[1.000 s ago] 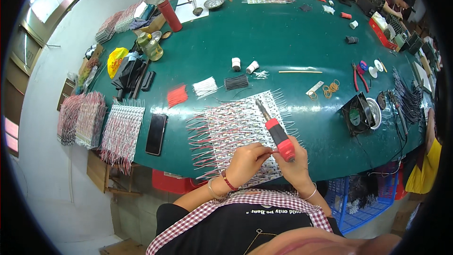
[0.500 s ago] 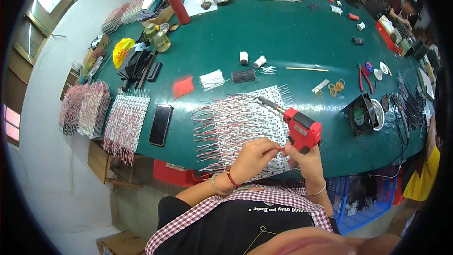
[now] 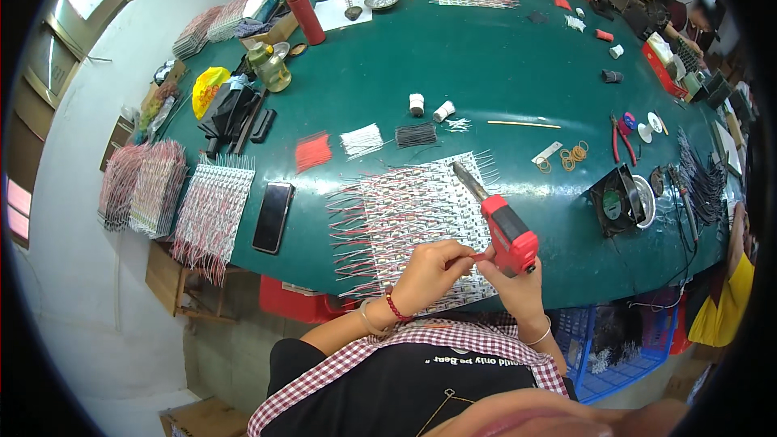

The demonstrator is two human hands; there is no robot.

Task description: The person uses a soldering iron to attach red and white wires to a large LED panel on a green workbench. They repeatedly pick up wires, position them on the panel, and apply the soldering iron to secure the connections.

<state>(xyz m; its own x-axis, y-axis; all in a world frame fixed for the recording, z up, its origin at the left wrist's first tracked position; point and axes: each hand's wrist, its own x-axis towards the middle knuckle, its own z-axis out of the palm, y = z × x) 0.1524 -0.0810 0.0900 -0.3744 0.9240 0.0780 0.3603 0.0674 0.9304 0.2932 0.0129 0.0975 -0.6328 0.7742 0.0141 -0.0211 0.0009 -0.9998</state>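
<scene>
My right hand (image 3: pixel 518 295) is closed round a red-and-black pistol-shaped tool (image 3: pixel 511 235) with a long metal nozzle. The nozzle points away from me over the far right part of a mat-like sheet of small white pieces (image 3: pixel 405 218). Red and white wires stick out from the sheet's left side. My left hand (image 3: pixel 433 271) lies over the sheet's lower part, fingertips pinched on a thin red strand (image 3: pixel 477 257). This strand stretches to my right hand's fingers. Whether it is wire or tubing I cannot tell.
Beyond the sheet lie red (image 3: pixel 313 152), white (image 3: pixel 361 141) and black (image 3: pixel 416 135) bundles of short thin pieces. A phone (image 3: pixel 273 217) and another wired sheet (image 3: pixel 214 214) are at left. Pliers (image 3: pixel 623 142) and a black fan (image 3: pixel 619 198) sit at right. Other people work across the table.
The tool has turned in my right hand, its body lower and nearer me and its nozzle pointing more straight ahead. My left hand stays pinched in nearly the same place.
</scene>
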